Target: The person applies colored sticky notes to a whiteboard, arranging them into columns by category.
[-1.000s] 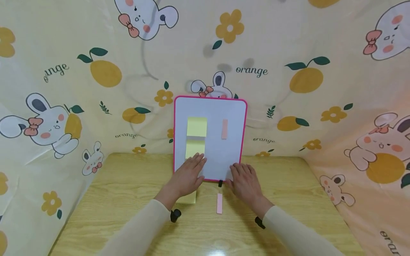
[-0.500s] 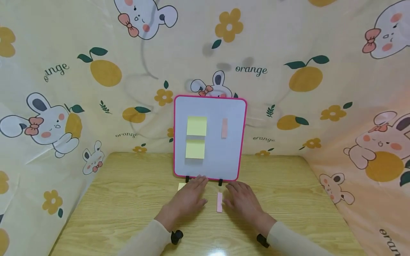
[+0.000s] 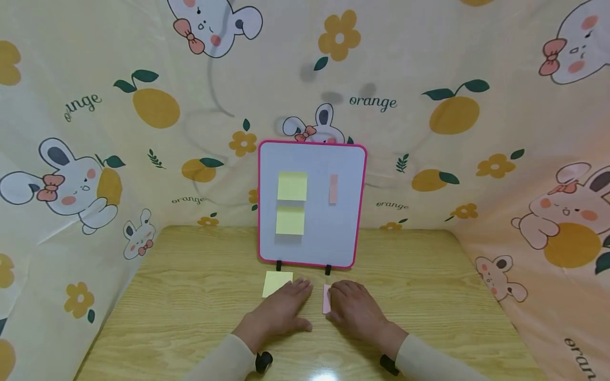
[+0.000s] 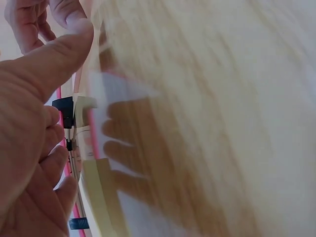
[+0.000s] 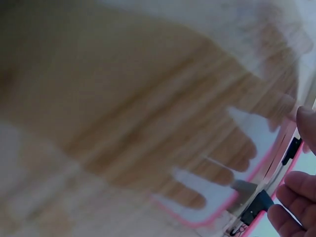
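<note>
A white board (image 3: pixel 329 227) with a pink rim stands upright at the back of the table. Two yellow sticky notes (image 3: pixel 292 186) are on its left half and a narrow pink strip (image 3: pixel 333 189) on its right. On the table before it, my left hand (image 3: pixel 278 312) lies with fingers extended, partly covering a yellow sticky pad (image 3: pixel 278 282); it grips nothing. My right hand (image 3: pixel 359 307) is bent over a pink sticky strip pad (image 3: pixel 326 299), covering its right edge. The right wrist view shows its thumb (image 5: pixel 307 126) and fingers apart, with nothing visible between them.
Two black feet (image 3: pixel 279 265) support the board on the wooden table (image 3: pixel 190 296). A patterned cloth (image 3: pixel 381 63) hangs behind and at both sides. The glossy tabletop mirrors the hands in both wrist views.
My left hand has come down from the lower yellow note on the board to the table. My right hand has left the board's lower right corner and moved to the pink strip pad.
</note>
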A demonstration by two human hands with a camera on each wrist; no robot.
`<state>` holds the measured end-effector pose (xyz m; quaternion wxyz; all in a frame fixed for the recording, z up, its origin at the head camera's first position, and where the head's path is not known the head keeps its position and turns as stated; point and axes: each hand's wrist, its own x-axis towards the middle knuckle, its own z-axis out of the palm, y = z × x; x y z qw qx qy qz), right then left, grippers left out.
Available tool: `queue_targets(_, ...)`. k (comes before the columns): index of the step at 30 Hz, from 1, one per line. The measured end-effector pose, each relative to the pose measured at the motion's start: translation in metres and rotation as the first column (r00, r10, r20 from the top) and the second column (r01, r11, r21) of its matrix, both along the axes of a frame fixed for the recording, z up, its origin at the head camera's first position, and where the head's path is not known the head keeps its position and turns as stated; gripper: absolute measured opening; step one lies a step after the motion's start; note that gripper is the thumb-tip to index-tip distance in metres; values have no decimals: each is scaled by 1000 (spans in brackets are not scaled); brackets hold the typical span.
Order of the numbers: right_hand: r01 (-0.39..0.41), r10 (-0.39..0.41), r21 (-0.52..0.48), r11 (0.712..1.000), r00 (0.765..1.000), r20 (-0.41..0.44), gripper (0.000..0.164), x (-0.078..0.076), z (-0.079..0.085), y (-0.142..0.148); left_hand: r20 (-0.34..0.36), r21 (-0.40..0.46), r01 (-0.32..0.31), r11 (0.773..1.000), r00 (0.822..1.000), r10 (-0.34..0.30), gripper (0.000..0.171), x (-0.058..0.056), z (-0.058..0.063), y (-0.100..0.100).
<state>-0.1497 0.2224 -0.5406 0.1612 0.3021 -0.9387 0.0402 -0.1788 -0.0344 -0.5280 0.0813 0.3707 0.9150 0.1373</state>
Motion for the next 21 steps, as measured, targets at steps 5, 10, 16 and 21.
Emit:
queue_targets(5,0,0,42,999,1000,1,49,0,0,-1,-14,-20,20,1000,1000,-20,95,0,-1,1)
queue_targets(10,-7,5,33,999,999,51,42,-1,0,-2,-21,-33,34,999,999,-35,97,-1,-3,3)
queue_targets(16,-17,11,38,999,991,135,41,-1,0,-2,-27,-42,55,998,998,-56,99,-3,-3,4)
queue_targets(21,-22,16,40,999,986,164,42,-2,1,-3,-28,-45,65,997,997,-67,102,-5,-2,6)
